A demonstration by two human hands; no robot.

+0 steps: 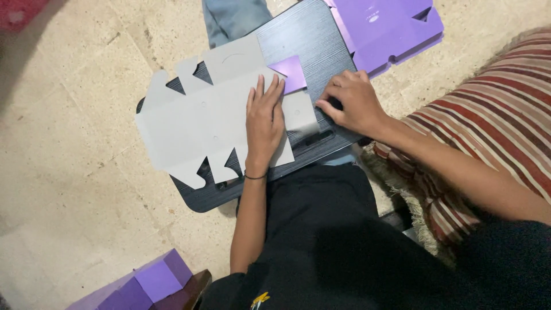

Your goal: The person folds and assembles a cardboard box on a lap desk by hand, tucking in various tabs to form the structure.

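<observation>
A flat die-cut carton blank [201, 117], grey cardboard side up, lies spread across a dark lap board [313, 40] with a fine wood-grain texture, which sits on a pale, mottled stone floor [69, 189]. The blank has notched, zigzag tabs along its upper and lower edges. One corner flap [293, 72] is folded over and shows a glossy purple face. The left hand [264, 123] lies flat and open on the blank, fingers together, pressing it down beside the purple flap. The right hand [350, 103] is curled, its fingertips pinching the blank's right end flap against the board. A second purple blank [390, 28] lies flat at the board's far edge. A folded purple box [143, 284] sits on the floor near the lower left. A red-and-cream striped cushion [505, 120] with a fringed edge lies to the right.
</observation>
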